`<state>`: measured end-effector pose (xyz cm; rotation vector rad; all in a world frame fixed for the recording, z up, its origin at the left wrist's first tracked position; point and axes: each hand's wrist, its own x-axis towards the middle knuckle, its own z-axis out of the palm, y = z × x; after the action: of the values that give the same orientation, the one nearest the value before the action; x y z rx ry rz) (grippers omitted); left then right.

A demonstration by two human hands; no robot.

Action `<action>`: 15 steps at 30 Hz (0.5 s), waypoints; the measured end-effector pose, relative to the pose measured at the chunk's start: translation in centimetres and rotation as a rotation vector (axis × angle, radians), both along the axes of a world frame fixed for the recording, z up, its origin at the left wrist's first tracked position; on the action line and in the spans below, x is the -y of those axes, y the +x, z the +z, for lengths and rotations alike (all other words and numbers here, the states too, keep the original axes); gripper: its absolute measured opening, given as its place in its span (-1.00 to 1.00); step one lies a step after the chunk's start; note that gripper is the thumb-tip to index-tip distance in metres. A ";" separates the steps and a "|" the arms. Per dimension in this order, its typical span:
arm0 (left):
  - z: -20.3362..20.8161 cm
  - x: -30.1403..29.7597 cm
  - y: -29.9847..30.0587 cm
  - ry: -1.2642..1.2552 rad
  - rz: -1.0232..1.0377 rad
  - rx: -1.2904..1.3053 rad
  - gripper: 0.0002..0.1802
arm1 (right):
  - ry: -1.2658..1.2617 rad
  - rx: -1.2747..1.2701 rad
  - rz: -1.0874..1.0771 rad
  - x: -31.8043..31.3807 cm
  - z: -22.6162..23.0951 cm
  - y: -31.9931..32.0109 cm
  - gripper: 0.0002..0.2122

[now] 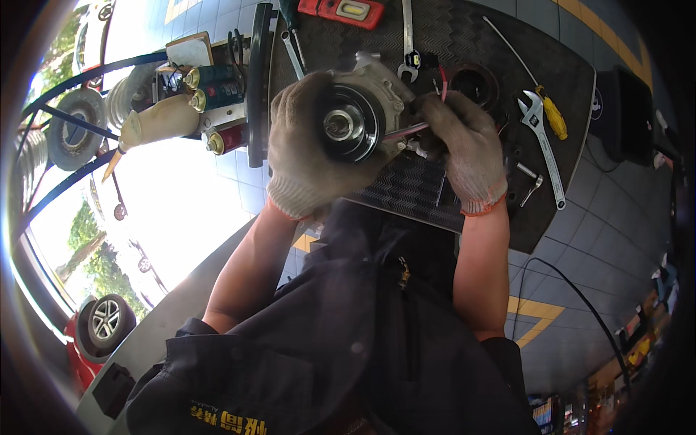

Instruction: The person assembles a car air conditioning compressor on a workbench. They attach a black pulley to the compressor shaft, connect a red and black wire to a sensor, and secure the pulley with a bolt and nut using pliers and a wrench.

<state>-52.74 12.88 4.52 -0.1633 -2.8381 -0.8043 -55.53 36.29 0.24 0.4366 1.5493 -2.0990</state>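
My left hand [301,148], in a pale knitted work glove, wraps round the near left side of a metal compressor [389,94]. The compressor's black grooved pulley [367,119] faces up, with a bright metal hub [338,125] in its middle. My right hand [464,141], gloved too, is closed on a thin pinkish rod [407,131] whose far end reaches the pulley's right edge; its exact kind is unclear. A red strip [444,81] rises above the right fingers; whether it belongs to the rod cannot be seen.
The dark ribbed mat [406,190] carries a combination wrench [407,36], an adjustable wrench [540,138], a yellow-handled screwdriver [553,114], a small ratchet [533,185], a dark ring [475,83] and a red work light [348,10]. Spray cans [217,87] stand on the left.
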 end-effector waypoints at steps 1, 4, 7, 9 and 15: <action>0.0 0.1 0.1 -0.005 0.005 0.003 0.19 | -0.031 0.049 -0.020 0.2 -0.2 0.1 -0.72; -0.1 0.2 0.5 -0.009 0.027 0.023 0.19 | -0.161 0.164 -0.073 0.8 -1.3 0.6 -0.72; -0.2 0.2 0.7 0.003 0.036 0.032 0.21 | -0.341 0.182 -0.082 1.2 -2.7 1.0 -0.71; -0.2 0.2 0.7 0.010 0.039 0.041 0.21 | -0.430 0.176 -0.080 1.4 -3.6 1.3 -0.70; -0.1 0.4 0.6 0.004 0.013 0.030 0.18 | -0.644 0.184 -0.164 1.3 -5.1 1.9 -0.67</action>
<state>-52.17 12.48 4.41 -0.1328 -2.8619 -0.8161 -53.62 35.04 -4.85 0.5062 0.6915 -2.4471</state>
